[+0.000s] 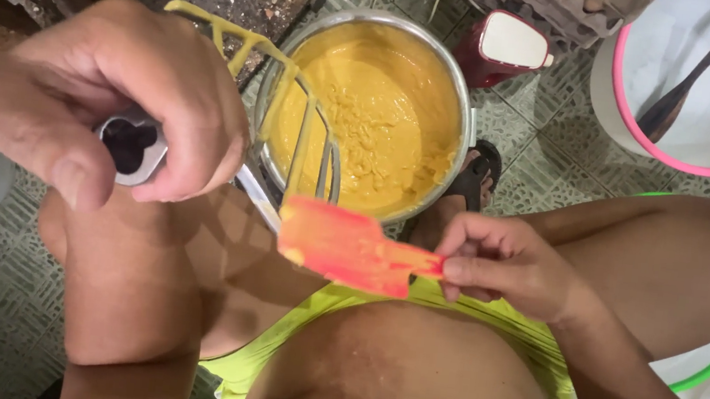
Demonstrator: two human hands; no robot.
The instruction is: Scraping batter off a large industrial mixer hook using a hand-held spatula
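Fingers (177,117) of the left hand (108,100) are curled tight around the metal shaft end of a mixer beater (293,121), which it holds up just left of the steel bowl (469,106), overlapping the bowl's left rim from this angle. The beater's wire frame is coated in yellow batter, same stuff as the thick yellow batter (383,113) filling the bowl. So that hand is clamped on the beater, no gap showing.

Just below the bowl's near rim, the orange silicone spatula (349,248) has its blade tip right up against the bottom of the beater wires, looks like it's touching. There's a smear of batter on the blade corner. Right hand (507,270) sits below and a bit right of the bowl, fingers pinched together on the spatula's handle end.

The bowl sits on a green patterned tile floor (550,133), with the person's bare knees either side of it and a dark sandal peeking out under its right edge. Up and right of the bowl is a small dark red container with a white top (506,47), and further right a big white tub with a pink rim (695,105) with a dark utensil handle leaning in it.
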